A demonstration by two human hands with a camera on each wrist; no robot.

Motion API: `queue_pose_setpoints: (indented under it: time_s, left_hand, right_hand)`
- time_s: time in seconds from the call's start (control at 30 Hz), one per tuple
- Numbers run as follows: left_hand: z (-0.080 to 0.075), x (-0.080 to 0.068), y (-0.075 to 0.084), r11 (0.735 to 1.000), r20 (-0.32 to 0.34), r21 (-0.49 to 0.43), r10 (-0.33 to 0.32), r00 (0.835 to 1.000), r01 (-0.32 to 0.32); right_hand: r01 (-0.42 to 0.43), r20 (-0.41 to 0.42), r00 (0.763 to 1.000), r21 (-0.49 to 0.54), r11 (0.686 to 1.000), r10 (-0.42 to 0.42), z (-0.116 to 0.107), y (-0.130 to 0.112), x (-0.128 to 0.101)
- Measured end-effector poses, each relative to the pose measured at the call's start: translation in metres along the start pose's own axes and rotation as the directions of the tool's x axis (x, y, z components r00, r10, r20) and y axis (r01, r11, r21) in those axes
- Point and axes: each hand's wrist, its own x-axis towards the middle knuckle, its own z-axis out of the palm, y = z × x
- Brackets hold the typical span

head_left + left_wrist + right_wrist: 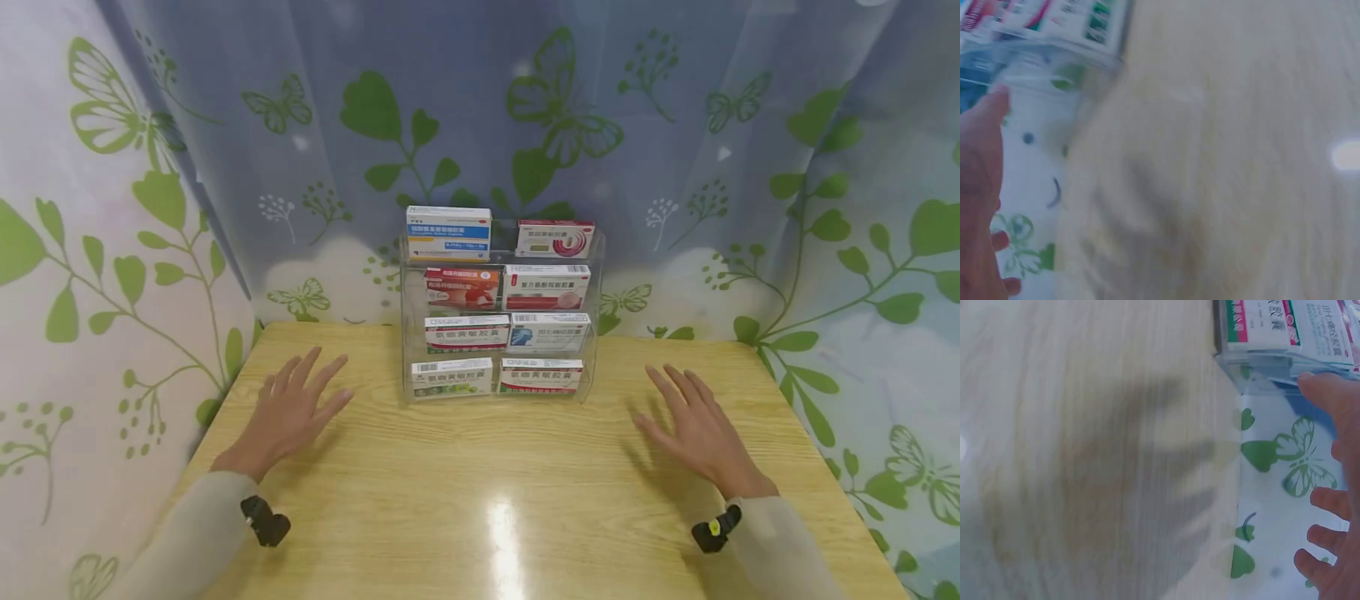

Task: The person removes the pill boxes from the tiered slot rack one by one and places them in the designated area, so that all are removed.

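A clear acrylic tiered rack (592, 350) stands at the table's back middle, holding several medicine boxes in two columns, such as a blue and white box (448, 232) at top left and a red and white box (541, 375) at bottom right. My left hand (296, 404) hovers flat with fingers spread, left of the rack, holding nothing. My right hand (693, 425) is spread the same way right of the rack. In the wrist views my left hand (979, 187) and right hand (1329, 487) show at the frame edges, with the rack (1054, 50) (1260, 359) beyond.
The wooden table (495, 492) has a glare spot near its front middle. A curtain with green leaves and butterflies (675, 150) hangs close behind and to both sides. Black wrist cameras sit on both sleeves.
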Motion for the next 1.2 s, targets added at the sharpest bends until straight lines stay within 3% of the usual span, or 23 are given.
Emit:
queue_pose_setpoints:
  time_s: [0.27,0.43,0.63,0.87,1.07,1.2]
  left_hand:
    - [-0.016,0.023,0.027,0.981,-0.040,-0.183,0.050,0.998,-0.056]
    - [-0.023,0.039,0.042,0.965,-0.084,-0.240,0.090,0.992,-0.107]
    - [-0.027,0.051,0.057,0.922,-0.087,-0.354,0.136,0.987,-0.159]
    - [-0.022,0.062,0.068,0.868,-0.062,-0.463,0.169,0.984,-0.179]
    - [-0.014,0.068,0.076,0.806,-0.030,-0.573,0.161,0.987,-0.149]
    - [-0.009,0.070,0.078,0.804,-0.061,-0.573,0.155,0.986,-0.162]
  right_hand:
    - [-0.020,-0.026,0.999,0.114,0.993,0.023,-0.002,-0.016,0.022]
    - [0.022,-0.073,0.997,0.172,0.985,-0.010,0.000,-0.028,0.037]
    - [0.051,-0.115,0.993,0.274,0.961,-0.020,0.005,-0.047,0.050]
    - [0.023,-0.037,0.999,0.380,0.925,-0.010,0.013,-0.062,0.065]
    - [-0.005,0.036,0.999,0.383,0.924,-0.010,0.022,-0.065,0.072]
    - [-0.017,0.082,0.997,0.363,0.932,-0.013,0.025,-0.068,0.078]
